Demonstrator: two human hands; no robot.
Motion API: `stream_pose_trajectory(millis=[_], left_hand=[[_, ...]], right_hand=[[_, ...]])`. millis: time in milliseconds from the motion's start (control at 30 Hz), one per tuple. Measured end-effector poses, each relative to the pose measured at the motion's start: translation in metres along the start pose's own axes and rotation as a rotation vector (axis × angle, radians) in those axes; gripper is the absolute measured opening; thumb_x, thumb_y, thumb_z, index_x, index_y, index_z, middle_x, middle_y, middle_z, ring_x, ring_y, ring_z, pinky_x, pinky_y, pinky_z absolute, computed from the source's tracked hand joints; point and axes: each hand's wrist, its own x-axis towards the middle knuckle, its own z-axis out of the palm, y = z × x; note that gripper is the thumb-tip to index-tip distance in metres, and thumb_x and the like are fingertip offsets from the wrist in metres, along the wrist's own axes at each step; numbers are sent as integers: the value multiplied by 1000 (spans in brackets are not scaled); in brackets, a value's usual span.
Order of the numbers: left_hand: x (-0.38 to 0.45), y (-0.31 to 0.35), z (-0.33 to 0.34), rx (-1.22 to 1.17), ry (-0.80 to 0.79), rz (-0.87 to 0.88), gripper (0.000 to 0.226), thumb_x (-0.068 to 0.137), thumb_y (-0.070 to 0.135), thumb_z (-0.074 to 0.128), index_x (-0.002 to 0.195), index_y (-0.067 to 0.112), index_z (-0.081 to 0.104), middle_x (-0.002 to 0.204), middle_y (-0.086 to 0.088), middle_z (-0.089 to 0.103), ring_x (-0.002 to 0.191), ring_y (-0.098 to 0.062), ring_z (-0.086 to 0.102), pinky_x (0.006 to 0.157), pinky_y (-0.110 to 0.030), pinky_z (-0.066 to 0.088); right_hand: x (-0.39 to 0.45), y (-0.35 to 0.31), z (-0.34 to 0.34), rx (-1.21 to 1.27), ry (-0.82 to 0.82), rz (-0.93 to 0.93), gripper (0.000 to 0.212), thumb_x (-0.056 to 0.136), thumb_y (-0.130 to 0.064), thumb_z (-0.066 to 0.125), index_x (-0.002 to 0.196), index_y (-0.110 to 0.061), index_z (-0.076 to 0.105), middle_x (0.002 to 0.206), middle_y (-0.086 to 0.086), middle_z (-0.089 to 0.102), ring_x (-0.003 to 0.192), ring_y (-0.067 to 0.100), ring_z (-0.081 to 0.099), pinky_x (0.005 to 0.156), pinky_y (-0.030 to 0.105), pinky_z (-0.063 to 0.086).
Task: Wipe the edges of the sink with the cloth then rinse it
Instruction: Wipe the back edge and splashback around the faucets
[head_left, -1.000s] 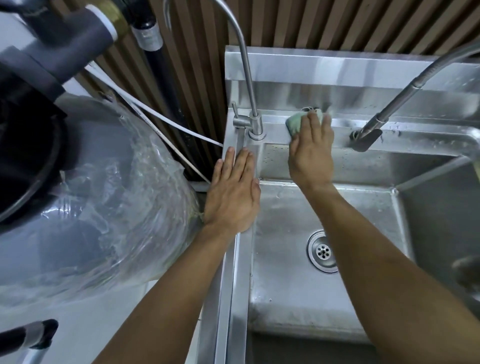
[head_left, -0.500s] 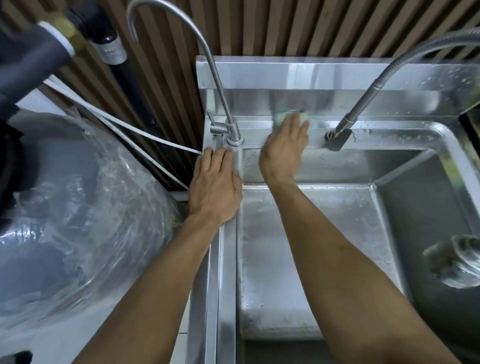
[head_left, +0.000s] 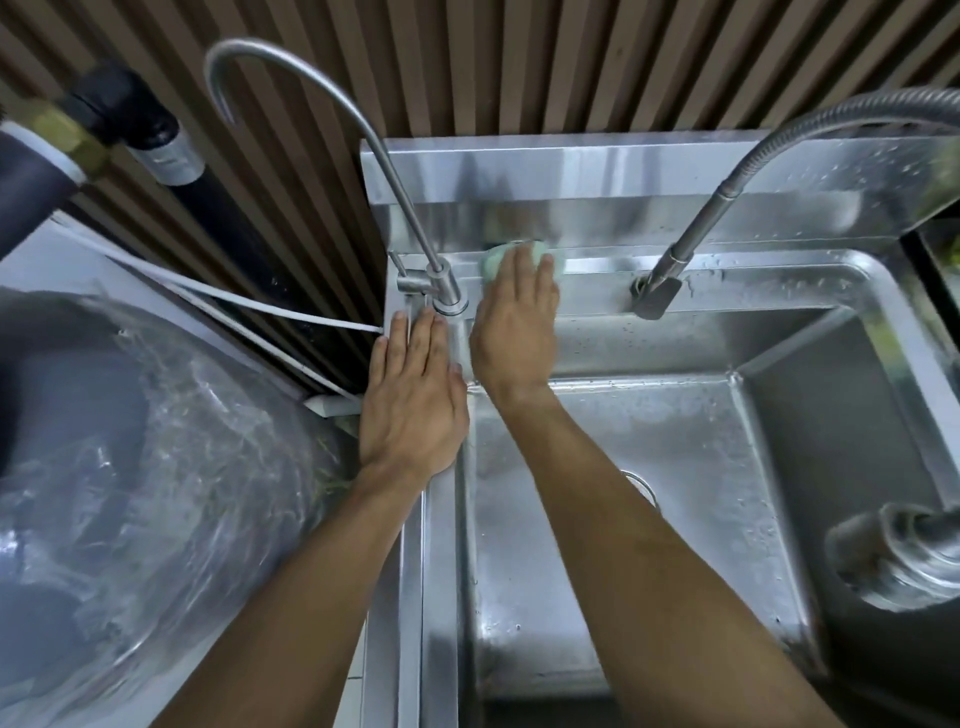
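right hand (head_left: 514, 332) presses a green cloth (head_left: 494, 258) flat-fingered on the sink (head_left: 769, 283) back ledge, upper centre of frame.
left hand (head_left: 413, 410) lies flat, holding nothing, on the left rim just below the small tap (head_left: 448, 296); hose tap (head_left: 657, 296) stands right of centre.

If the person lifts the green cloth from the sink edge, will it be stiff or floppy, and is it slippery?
Probably floppy: the cloth lies bunched under the flat fingers of the right hand. Likely damp and a little slick, since droplets dot the sink edge around it.
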Motion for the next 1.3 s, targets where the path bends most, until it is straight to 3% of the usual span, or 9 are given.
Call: stream_pose_trajectory(millis=[67,267,467,667,833,967,1100,1167,1300], left_hand=[[0,1,-1,7,-13,-1,61,107,32,18,165,13,13,174,-3,6,160,-24,-2,130,-42,-2],[-1,2,-2,13,-14,-1,66,102,35,10,164,13,11,174,-3,7,160,-25,-3,130,-41,-3],[0,1,-2,14,-10,-4,67,101,35,10,164,13,14,173,-2,10,160,-24,-1,130,-41,-2],[0,2,0,8,-17,-3,70,99,37,7,165,14,13,174,-2,8,160,-23,-2,130,-40,-4],[1,3,-3,28,-24,2,72,98,37,3,165,14,13,174,-1,5,160,-23,-5,130,-40,-4],[1,3,-3,29,-26,8,73,97,38,2,165,14,14,174,-1,6,160,-23,-4,130,-41,-3],[2,3,-1,20,-18,3,69,100,36,9,165,14,15,174,0,7,160,-22,-4,130,-41,-3],[1,2,-1,14,-8,6,71,99,39,7,165,14,17,173,0,9,160,-22,-2,130,-40,-3],[1,1,-1,17,11,17,72,98,40,6,164,14,21,173,-1,12,160,-23,1,129,-38,-4]], right_hand=[[-4,29,-12,-33,-33,-165,52,109,-16,39,158,-3,32,169,13,24,158,38,13,127,49,18],[12,19,-15,32,132,323,55,108,-13,32,161,0,21,171,14,16,158,39,7,128,49,10],[0,41,-19,-33,-26,-259,49,108,-11,42,155,-2,38,166,11,33,157,38,18,126,47,22],[8,11,-6,66,174,252,54,108,-13,36,159,-1,27,169,12,23,157,40,12,128,49,15],[-2,18,-7,95,-17,-213,50,108,-13,39,157,-4,35,167,10,29,158,33,13,126,47,19],[11,39,-40,451,498,151,44,110,-15,36,150,-2,45,158,12,43,152,28,32,125,43,28],[44,5,-41,268,422,-383,49,106,-6,41,154,1,39,164,19,33,155,42,20,125,58,22],[63,15,-40,100,387,-447,56,100,0,47,156,-3,38,166,18,29,156,44,16,126,58,18],[92,38,-60,389,750,42,52,105,-2,39,156,3,34,166,22,24,156,44,8,130,48,7]])
